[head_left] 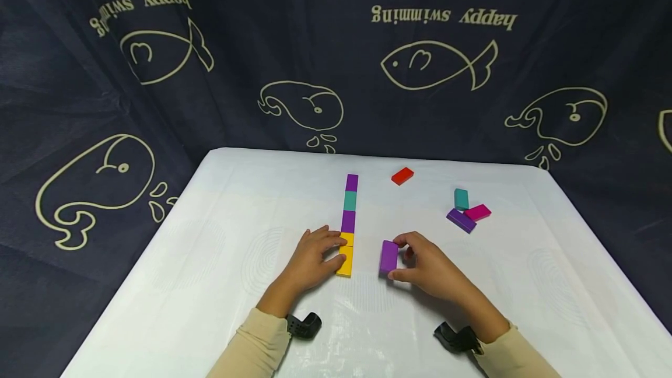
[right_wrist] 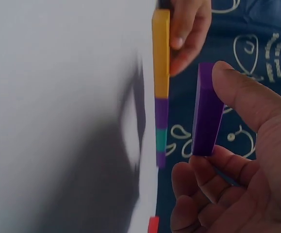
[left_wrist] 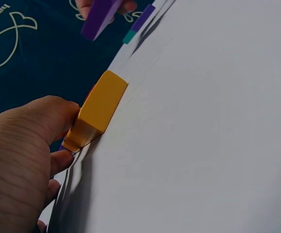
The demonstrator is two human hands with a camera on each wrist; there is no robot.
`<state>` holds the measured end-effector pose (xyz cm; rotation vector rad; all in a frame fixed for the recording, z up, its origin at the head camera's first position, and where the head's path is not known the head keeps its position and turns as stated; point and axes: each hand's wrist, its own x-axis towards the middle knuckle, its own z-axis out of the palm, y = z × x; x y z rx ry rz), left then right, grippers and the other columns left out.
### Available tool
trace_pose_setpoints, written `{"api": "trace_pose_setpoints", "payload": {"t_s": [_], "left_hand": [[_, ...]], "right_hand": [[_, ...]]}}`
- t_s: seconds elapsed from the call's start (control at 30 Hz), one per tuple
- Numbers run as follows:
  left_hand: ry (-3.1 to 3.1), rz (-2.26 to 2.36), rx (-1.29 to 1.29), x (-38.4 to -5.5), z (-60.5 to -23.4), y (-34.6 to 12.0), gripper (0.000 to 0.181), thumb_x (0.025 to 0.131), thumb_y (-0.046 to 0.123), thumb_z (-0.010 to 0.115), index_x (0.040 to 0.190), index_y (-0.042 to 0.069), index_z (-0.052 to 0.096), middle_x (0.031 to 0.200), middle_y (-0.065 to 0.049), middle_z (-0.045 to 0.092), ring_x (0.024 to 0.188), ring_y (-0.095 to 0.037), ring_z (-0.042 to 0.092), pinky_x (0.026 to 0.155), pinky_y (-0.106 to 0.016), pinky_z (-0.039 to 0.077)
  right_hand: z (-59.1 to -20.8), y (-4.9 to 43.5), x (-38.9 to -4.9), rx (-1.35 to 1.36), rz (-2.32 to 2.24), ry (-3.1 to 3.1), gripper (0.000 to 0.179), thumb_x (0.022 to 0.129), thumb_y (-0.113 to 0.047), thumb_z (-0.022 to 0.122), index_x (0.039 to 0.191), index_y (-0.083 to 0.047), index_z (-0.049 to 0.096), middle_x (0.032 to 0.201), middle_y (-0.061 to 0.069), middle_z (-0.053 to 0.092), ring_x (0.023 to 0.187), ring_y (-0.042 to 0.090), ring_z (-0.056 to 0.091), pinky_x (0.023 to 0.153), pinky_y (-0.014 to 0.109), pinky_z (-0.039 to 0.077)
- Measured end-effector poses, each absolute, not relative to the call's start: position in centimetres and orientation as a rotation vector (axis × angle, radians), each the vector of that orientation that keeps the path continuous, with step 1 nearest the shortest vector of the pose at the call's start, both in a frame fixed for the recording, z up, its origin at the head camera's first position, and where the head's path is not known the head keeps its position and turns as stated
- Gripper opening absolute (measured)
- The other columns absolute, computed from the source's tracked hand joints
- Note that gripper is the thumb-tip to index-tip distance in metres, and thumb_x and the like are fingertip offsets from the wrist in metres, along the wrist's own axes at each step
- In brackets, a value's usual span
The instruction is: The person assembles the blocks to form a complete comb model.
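Observation:
A straight row of blocks runs away from me on the table: a yellow block [head_left: 345, 266] nearest, a smaller yellow piece, then a purple block [head_left: 348, 221], a teal block [head_left: 350, 200] and another purple one [head_left: 352, 182]. My left hand [head_left: 314, 258] rests against the row's left side, thumb and fingertips touching the yellow part. To the right of the row, my right hand [head_left: 427, 265] pinches a separate purple block [right_wrist: 208, 114] end to end between thumb and fingers. That block is held just off the table, apart from the row.
A red block [head_left: 402, 176] lies alone beyond the row, to its right. Farther right sit a teal block [head_left: 461, 199], a pink block [head_left: 478, 213] and a dark purple block [head_left: 461, 221], close together. Dark printed cloth [head_left: 294, 28] hangs behind the white table [head_left: 210, 209].

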<state>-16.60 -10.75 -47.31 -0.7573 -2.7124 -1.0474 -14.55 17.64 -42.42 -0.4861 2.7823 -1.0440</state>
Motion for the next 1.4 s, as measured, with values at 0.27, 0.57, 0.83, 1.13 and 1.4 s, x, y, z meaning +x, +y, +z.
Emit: {"api": "trace_pose_setpoints", "payload": {"t_s": [0.27, 0.57, 0.83, 1.13, 1.4], "left_hand": [[-2.710, -1.033, -0.763, -16.6, -47.2, -10.7, 0.031, 0.090, 0.022, 0.069, 0.119, 0.012, 0.071, 0.131, -0.008, 0.063, 0.135, -0.036, 0.044, 0.112, -0.066, 0.021], [-2.718, -1.010, -0.766, -16.7, -47.3, -10.7, 0.031, 0.090, 0.024, 0.068, 0.120, 0.012, 0.070, 0.131, -0.008, 0.063, 0.135, -0.036, 0.044, 0.112, -0.066, 0.022], [-2.704, -1.006, -0.775, -16.7, -47.4, -10.8, 0.031, 0.090, 0.023, 0.069, 0.119, 0.011, 0.070, 0.130, -0.009, 0.063, 0.135, -0.037, 0.045, 0.111, -0.066, 0.022], [-2.690, -0.992, -0.785, -16.7, -47.4, -10.8, 0.032, 0.089, 0.023, 0.069, 0.119, 0.011, 0.071, 0.129, -0.010, 0.064, 0.134, -0.037, 0.045, 0.111, -0.066, 0.023], [-2.670, -1.013, -0.790, -16.7, -47.3, -10.8, 0.031, 0.088, 0.022, 0.070, 0.118, 0.010, 0.071, 0.128, -0.010, 0.064, 0.134, -0.038, 0.046, 0.110, -0.067, 0.023]], "right_hand": [[-42.2, 15.2, -13.9, -0.519, -1.020, 2.745, 0.060, 0.073, -0.031, 0.089, 0.121, -0.013, 0.058, 0.103, -0.002, 0.057, 0.092, 0.016, 0.053, 0.076, 0.031, 0.050], [-42.4, 13.2, -13.1, -0.631, -0.993, 2.686, 0.058, 0.074, -0.032, 0.089, 0.119, -0.011, 0.057, 0.100, -0.002, 0.055, 0.089, 0.014, 0.052, 0.075, 0.030, 0.049], [-42.7, 12.3, -12.4, -0.780, -0.951, 2.590, 0.059, 0.074, -0.037, 0.087, 0.118, -0.011, 0.057, 0.099, -0.002, 0.055, 0.089, 0.016, 0.052, 0.076, 0.029, 0.046], [-43.3, 11.9, -12.0, -0.862, -0.868, 2.593, 0.062, 0.074, -0.044, 0.086, 0.119, -0.012, 0.058, 0.108, -0.006, 0.057, 0.098, 0.012, 0.053, 0.093, 0.038, 0.048], [-43.6, 11.6, -11.8, -0.901, -0.840, 2.630, 0.060, 0.075, -0.041, 0.086, 0.120, -0.011, 0.060, 0.111, -0.006, 0.059, 0.102, 0.011, 0.054, 0.097, 0.040, 0.047]]}}
